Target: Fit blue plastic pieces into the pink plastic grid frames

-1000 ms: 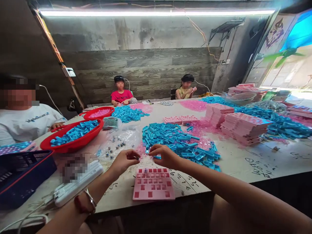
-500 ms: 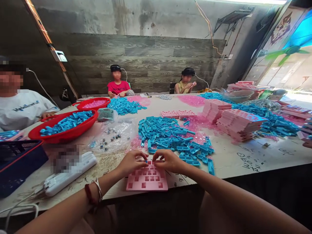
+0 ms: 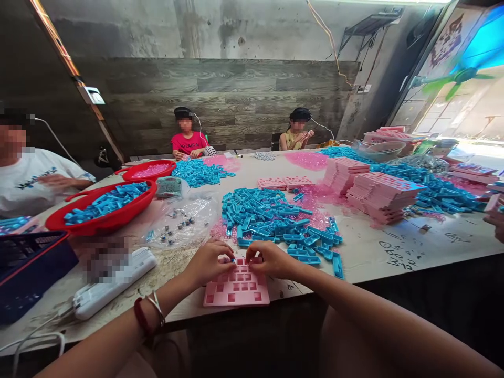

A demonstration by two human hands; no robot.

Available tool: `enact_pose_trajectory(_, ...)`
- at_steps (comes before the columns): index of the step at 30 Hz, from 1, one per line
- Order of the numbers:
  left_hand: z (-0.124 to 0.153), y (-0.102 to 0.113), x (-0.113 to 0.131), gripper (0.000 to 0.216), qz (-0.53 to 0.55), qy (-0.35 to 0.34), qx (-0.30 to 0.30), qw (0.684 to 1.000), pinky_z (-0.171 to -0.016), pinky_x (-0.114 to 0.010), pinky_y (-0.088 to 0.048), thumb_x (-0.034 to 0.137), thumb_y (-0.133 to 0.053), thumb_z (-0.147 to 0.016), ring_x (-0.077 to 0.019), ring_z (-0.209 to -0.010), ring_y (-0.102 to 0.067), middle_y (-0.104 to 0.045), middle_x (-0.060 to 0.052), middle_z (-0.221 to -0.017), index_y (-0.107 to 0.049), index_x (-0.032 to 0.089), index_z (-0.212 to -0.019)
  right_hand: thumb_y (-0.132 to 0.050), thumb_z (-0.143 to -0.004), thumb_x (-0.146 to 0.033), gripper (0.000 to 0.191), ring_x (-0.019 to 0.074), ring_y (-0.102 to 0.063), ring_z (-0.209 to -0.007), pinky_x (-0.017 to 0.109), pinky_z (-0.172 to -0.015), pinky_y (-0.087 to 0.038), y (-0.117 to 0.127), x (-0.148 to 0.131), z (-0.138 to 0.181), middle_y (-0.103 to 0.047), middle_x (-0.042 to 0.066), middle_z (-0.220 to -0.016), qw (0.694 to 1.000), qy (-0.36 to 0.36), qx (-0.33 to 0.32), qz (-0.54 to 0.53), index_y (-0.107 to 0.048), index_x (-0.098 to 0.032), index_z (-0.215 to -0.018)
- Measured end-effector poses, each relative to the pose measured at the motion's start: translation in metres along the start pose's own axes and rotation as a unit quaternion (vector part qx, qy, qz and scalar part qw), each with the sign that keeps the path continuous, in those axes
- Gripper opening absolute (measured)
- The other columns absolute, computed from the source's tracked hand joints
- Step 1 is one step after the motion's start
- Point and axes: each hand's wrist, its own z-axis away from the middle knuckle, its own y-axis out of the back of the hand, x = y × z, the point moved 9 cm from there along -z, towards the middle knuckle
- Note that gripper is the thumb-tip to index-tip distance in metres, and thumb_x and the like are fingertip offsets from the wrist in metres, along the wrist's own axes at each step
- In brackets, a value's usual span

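Observation:
A pink plastic tray (image 3: 237, 290) with square pockets lies at the table's near edge. Both my hands rest on its far rim. My left hand (image 3: 207, 260) has its fingers curled and pinches a small blue piece at the tray's top row. My right hand (image 3: 269, 259) is curled beside it, fingertips pressed on the tray's top edge; what it holds is hidden. Just behind the hands spreads a heap of blue plastic pieces (image 3: 275, 221) over pink bits.
Two red baskets (image 3: 103, 207) stand at the left; the nearer holds blue pieces. A clear bag of small metal parts (image 3: 179, 223), a white power strip (image 3: 114, 283) and a dark crate (image 3: 27, 268) lie at the left. Stacks of pink trays (image 3: 378, 197) rise at the right. Three other people sit around the table.
My hands came down from the blue heap onto the pink tray's far edge, and stay there. The view tilted lower, and the tray sits nearer.

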Motion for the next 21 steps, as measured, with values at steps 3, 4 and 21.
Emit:
enact_pose_trajectory(3,0.000,0.000,0.006,0.009,-0.015,-0.014,-0.012,1.000,-0.084,-0.030,-0.039,0.025,-0.063,-0.070,-0.0181,-0.089,-0.055,-0.068,0.000,-0.086,-0.069,0.022,-0.075,-0.054,-0.063,-0.006,0.017,0.0101,-0.053,-0.069,0.020,-0.062,-0.038,-0.001,0.001,0.000,-0.061,0.001,-0.076,1.000,0.003,-0.002,0.001,-0.062,-0.015,-0.075)
enact_pose_trajectory(4,0.000,0.000,0.006,0.009,-0.017,-0.010,-0.012,1.000,-0.084,-0.031,-0.039,0.025,-0.062,-0.071,-0.0183,-0.089,-0.055,-0.068,-0.001,-0.086,-0.069,0.021,-0.075,-0.054,-0.063,-0.007,0.017,0.0101,-0.053,-0.069,0.020,-0.061,-0.038,-0.001,0.002,-0.001,-0.061,0.001,-0.076,1.000,0.004,-0.003,0.004,-0.062,-0.015,-0.075)
enact_pose_trajectory(21,0.000,-0.002,-0.006,0.014,0.002,0.059,-0.022,0.998,-0.085,-0.031,-0.039,0.027,-0.060,-0.070,-0.0195,-0.088,-0.057,-0.069,-0.002,-0.085,-0.072,0.023,-0.076,-0.055,-0.064,-0.009,0.017,0.0111,-0.054,-0.069,0.021,-0.062,-0.039,-0.001,0.000,-0.001,-0.061,0.002,-0.077,1.000,0.022,-0.012,0.007,-0.063,-0.015,-0.077)
